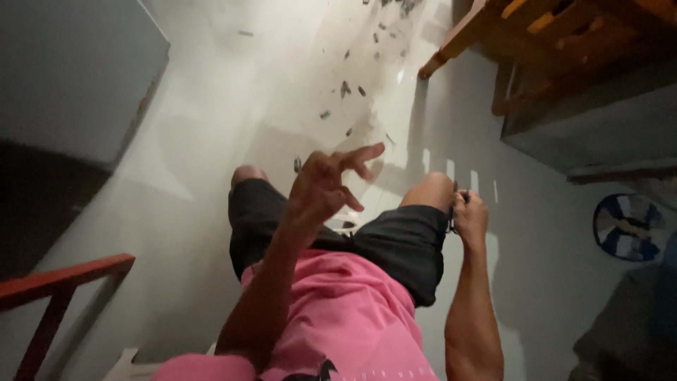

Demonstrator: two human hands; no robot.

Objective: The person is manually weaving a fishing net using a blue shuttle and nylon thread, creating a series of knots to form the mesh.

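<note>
I look down at my own lap: a pink shirt [345,317] and black shorts [395,243], with both knees bent over a pale floor [211,127]. My left hand [328,183] is raised above my lap, fingers spread and curled, holding nothing. Beside my right knee, my right hand [471,219] is closed around a small dark object [458,201]; what it is cannot be made out.
Several small dark scraps [352,85] lie scattered on the floor ahead. A wooden piece of furniture [564,42] stands at the upper right, a red wooden rail [56,282] at lower left, a grey wall [63,77] at left, and a round blue-and-white object [627,226] at right.
</note>
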